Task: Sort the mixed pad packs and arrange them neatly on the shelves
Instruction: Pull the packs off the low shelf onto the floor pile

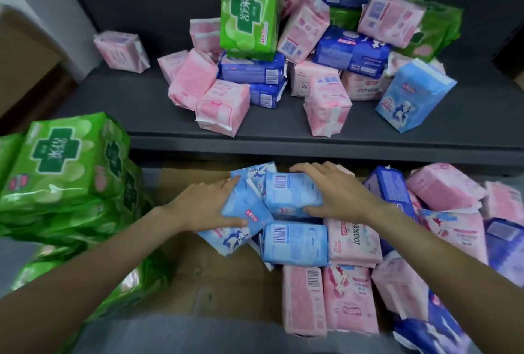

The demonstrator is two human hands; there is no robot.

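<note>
The shelf [170, 124] above carries a mixed heap of packs (pink, blue, green), well ahead of my hands. Below it, 2 light blue packs lie between them: my left hand [204, 206] grips the tilted pack [241, 212], my right hand [337, 195] grips the barcode pack [289, 192], its long axis crosswise.

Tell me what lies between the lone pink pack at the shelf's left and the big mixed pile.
Head view: only bare dark shelf separates the lone pink pack from the mixed pile.
</note>
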